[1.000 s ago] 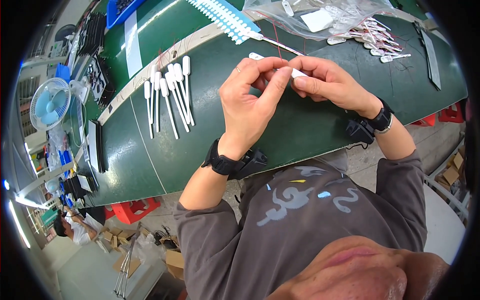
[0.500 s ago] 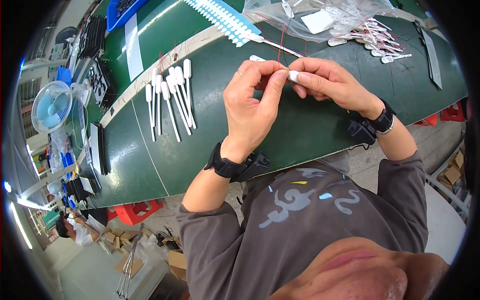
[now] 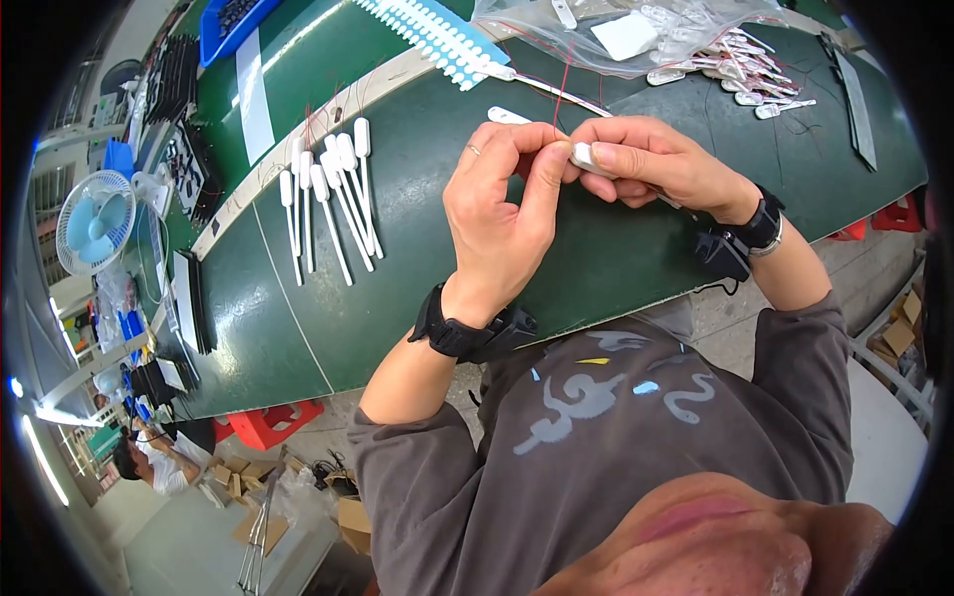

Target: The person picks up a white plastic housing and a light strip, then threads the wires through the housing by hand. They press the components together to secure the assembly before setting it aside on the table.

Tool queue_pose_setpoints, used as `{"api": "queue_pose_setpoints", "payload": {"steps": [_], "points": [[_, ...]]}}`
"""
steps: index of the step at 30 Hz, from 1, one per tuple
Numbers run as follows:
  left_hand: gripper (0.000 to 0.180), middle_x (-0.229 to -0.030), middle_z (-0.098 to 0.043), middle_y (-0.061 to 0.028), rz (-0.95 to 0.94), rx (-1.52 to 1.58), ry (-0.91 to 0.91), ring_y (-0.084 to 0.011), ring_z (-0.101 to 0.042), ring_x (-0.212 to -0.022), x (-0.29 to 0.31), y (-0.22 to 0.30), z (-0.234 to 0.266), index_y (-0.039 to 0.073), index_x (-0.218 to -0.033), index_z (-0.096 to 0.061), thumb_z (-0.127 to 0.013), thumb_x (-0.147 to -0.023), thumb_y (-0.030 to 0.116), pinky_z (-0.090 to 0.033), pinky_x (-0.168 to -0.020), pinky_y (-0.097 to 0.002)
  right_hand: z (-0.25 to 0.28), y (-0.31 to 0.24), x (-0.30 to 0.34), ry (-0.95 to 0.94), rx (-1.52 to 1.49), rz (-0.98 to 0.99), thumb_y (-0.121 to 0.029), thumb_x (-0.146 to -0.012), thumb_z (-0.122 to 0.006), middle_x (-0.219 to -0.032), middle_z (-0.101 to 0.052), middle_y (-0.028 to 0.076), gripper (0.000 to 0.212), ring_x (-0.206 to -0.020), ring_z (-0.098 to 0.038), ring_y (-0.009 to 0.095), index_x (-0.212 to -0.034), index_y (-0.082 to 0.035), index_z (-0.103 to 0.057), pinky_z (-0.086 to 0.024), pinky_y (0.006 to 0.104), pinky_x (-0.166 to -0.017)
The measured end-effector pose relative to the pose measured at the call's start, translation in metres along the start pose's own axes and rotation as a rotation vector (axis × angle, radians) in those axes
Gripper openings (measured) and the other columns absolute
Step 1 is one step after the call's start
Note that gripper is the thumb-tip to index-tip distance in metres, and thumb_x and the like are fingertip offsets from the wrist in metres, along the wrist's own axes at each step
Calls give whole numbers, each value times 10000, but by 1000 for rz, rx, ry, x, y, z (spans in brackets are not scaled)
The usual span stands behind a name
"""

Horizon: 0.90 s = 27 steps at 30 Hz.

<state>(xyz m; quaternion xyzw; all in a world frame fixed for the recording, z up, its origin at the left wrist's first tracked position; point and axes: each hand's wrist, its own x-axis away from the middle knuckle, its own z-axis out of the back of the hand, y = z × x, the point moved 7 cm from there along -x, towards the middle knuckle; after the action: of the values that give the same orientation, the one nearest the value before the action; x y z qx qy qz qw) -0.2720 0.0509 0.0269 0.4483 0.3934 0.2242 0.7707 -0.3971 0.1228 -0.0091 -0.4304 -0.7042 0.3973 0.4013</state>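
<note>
My right hand (image 3: 661, 164) pinches a small white plastic piece (image 3: 583, 155) between thumb and fingers, above the green table. A pale strip pokes out under that hand's heel, perhaps the piece's stem. My left hand (image 3: 500, 204) meets it with thumb and index finger pressed together beside the piece's end. From between those fingertips rises a thin red wire (image 3: 563, 89). What else the fingertips cover is hidden. Just beyond the left hand lies a white paddle-shaped part (image 3: 509, 116). To the left, several white sticks with thick heads (image 3: 343, 159) lie side by side.
A clear plastic bag (image 3: 596, 45) and a pile of white wired parts (image 3: 740, 74) lie at the far right. A blue sheet with white tabs (image 3: 437, 40) is at the back. A pale rail (image 3: 234, 209) crosses the table. A fan (image 3: 94, 221) stands far left.
The white piece has turned slightly in my fingers, and a pale strip now shows under my right hand. A dark wire seen near the fingertips is no longer visible. The view has shifted a little.
</note>
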Motion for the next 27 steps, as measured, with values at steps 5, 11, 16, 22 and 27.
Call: {"api": "queue_pose_setpoints", "payload": {"steps": [5,11,16,22,27], "points": [[60,-858,-644,-68,-6,90,-27,-137,-616,-697,-1,-1,-1,4,-944,-674,-679,-885,-2,-503,-629,-265,1,-2,2,-3,26,-23,-333,-1036,-515,-768,-533,-43,318,-583,-335,17,-1125,-36,-587,-250,196,-510],[74,-919,-657,-68,157,443,-96,-112,-622,-747,-2,-14,8,-9,-966,-682,-668,-896,6,-511,-656,-255,-1,-15,6,74,271,131,-304,-1001,-586,-834,-608,-24,283,-674,-427,23,-1064,-32,-631,-308,186,-566],[98,-960,-659,-59,374,523,-193,-100,-626,-798,-6,-26,-5,-17,-977,-694,-684,-905,49,-517,-683,-244,5,-11,8,76,344,25,-274,-984,-616,-853,-639,-14,264,-700,-456,20,-1073,-28,-652,-336,188,-582],[93,-961,-660,-42,230,418,-249,-103,-633,-801,-4,-25,-4,4,-967,-705,-700,-904,72,-518,-684,-234,5,-10,7,86,312,2,-269,-981,-623,-834,-639,-15,266,-673,-438,16,-1092,-29,-654,-326,189,-564],[83,-956,-659,-41,223,386,-213,-104,-634,-787,-3,-20,-4,14,-962,-707,-701,-906,76,-516,-679,-232,8,-10,7,121,237,-7,-261,-987,-617,-833,-643,-13,252,-637,-416,14,-1081,-30,-651,-305,188,-538]]}}
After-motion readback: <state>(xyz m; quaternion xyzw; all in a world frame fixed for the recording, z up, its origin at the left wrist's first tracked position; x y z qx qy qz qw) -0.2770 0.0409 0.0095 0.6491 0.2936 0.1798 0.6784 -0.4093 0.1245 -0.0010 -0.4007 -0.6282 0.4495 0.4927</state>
